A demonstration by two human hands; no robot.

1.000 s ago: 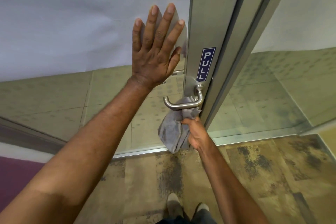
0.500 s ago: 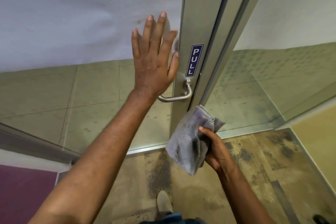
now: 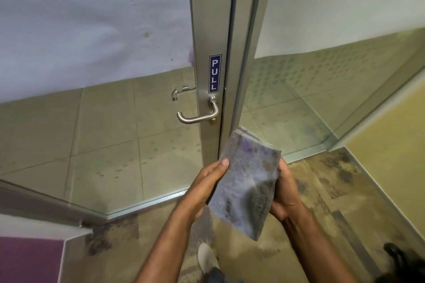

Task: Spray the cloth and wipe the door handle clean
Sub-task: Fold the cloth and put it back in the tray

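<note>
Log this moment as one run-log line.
phase: between wipes | cloth: folded, held in both hands | left hand: on its left edge | right hand: on its right edge | door handle: untouched

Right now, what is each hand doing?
Left hand: closed on the left edge of the grey cloth.
Right hand: closed on the cloth's right edge.

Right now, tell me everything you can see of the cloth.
The cloth is grey, fuzzy like microfibre, and folded into a rough rectangle with layered edges showing at its top. A faint purple smudge sits near its upper end, and darker patches mark its lower half. It is held in the air, tilted, below and to the right of the door handle and not touching it. The left hand grips its left edge; the right hand cups its right side.
</note>
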